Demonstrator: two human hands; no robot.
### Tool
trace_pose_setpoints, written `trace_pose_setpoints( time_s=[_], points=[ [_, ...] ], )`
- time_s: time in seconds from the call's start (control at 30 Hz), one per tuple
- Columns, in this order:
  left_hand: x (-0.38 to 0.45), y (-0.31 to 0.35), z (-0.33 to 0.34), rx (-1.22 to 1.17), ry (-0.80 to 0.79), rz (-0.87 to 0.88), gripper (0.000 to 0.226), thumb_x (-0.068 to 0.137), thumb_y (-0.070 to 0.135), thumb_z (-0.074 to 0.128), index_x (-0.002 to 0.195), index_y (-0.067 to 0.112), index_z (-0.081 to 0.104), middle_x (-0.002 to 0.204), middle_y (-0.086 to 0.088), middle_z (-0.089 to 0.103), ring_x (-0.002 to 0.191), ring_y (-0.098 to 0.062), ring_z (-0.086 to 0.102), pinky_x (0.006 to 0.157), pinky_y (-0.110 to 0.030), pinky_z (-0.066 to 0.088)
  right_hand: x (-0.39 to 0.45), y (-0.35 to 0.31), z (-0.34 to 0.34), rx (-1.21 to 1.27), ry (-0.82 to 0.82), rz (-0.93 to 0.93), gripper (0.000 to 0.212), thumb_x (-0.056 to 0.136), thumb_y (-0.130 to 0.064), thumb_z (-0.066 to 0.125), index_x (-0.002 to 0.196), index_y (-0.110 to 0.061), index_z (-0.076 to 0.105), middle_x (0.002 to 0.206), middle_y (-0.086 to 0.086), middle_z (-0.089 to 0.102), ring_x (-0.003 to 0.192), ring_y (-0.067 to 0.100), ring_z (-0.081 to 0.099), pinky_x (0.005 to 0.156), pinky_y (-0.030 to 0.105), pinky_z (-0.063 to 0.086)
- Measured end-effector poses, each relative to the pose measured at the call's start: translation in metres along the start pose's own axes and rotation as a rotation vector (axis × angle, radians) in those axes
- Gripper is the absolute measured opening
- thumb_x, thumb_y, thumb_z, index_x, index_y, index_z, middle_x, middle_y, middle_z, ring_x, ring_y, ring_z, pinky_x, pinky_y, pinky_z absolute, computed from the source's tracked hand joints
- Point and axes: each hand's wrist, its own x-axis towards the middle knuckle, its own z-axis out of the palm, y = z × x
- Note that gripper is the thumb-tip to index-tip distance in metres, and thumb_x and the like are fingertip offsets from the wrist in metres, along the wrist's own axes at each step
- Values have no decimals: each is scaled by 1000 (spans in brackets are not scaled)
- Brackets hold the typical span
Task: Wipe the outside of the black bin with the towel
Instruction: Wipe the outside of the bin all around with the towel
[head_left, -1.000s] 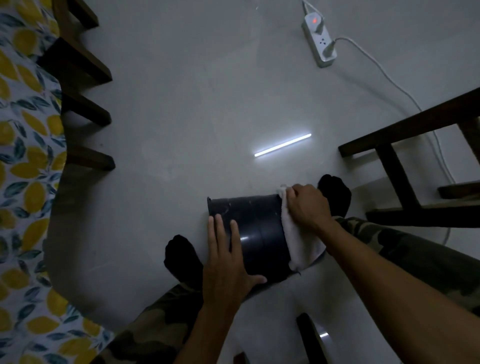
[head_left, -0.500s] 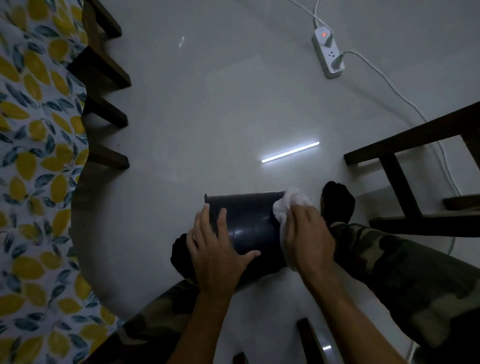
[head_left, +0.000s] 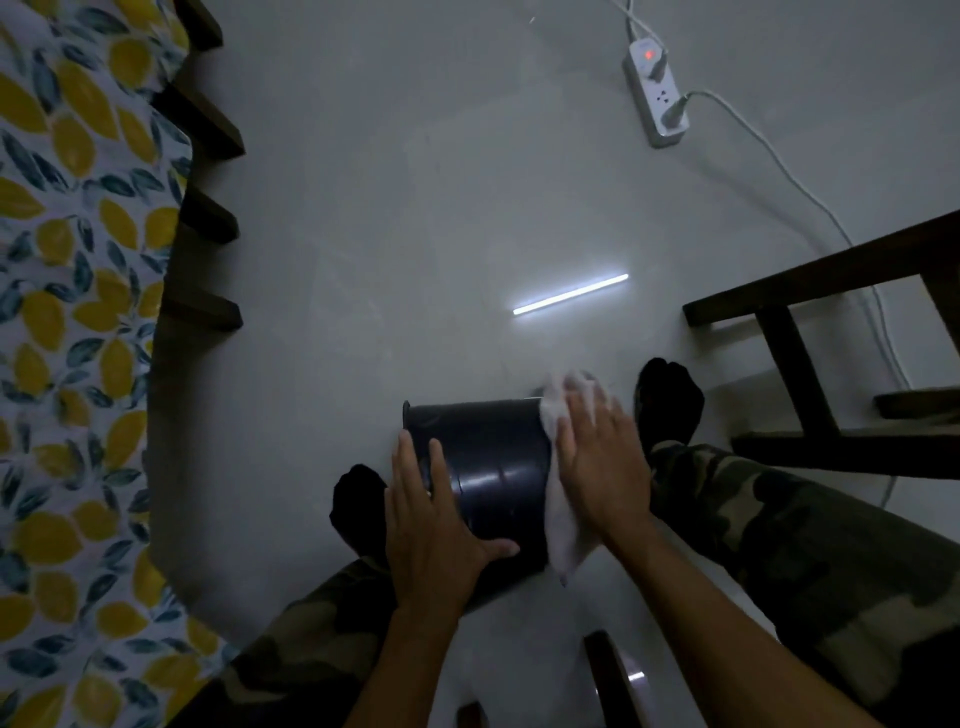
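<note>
The black bin (head_left: 493, 467) stands on the grey floor between my two dark-socked feet. My left hand (head_left: 436, 525) lies flat against its left side, fingers spread and thumb across the front. A white towel (head_left: 558, 499) hangs down the bin's right side. My right hand (head_left: 602, 462) presses the towel against the bin with the fingers stretched out, and it looks blurred. The towel's upper end bunches above the bin's far edge.
A lemon-print cloth (head_left: 67, 338) covers furniture with dark wooden legs (head_left: 208, 312) on the left. A dark wooden chair frame (head_left: 810, 374) stands at the right. A white power strip (head_left: 657, 96) with a cable lies at the far right. A lamp's reflection (head_left: 569, 295) shines on the floor.
My right hand has slid with the towel along the bin's right side, down and then back up toward the far edge. My left hand has stayed on the bin's left side.
</note>
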Motion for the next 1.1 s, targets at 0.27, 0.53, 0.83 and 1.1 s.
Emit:
trace_pose_setpoints(
  time_s=[0.27, 0.53, 0.83, 1.1],
  points=[
    [4, -11, 12, -61, 58, 0, 148, 51, 73, 83, 158, 18, -4, 166, -7, -20, 154, -31, -1, 119, -48, 26, -83, -65, 12, 131, -127, -338, 68, 101, -39, 48, 162, -16, 29, 167, 12, 33, 152, 31, 36, 127, 47, 20],
    [15, 1, -6, -167, -7, -129, 157, 41, 65, 91, 159, 27, -4, 163, 1, -29, 154, -26, -1, 116, -43, 30, 13, -25, -10, 116, -99, 54, 58, 107, -28, 35, 163, -18, 24, 169, 13, 26, 154, 38, 28, 120, 53, 35],
    [42, -6, -27, -1161, 44, -582, 60, 98, 27, 56, 152, 28, 30, 148, -7, 48, 126, -31, 53, 106, -52, 45, -90, -89, -6, 244, -199, -293, 61, 100, -36, 33, 156, -15, 43, 165, 11, 36, 153, 30, 34, 117, 55, 42],
    [37, 2, -33, -1233, -18, -631, 16, 101, 18, 55, 101, 14, 70, 102, -16, 72, 90, -31, 67, 73, -38, 57, -136, -98, -23, 272, -370, -177, 68, 83, -35, 32, 145, -18, 56, 156, 8, 53, 142, 28, 51, 104, 47, 55]
  ],
)
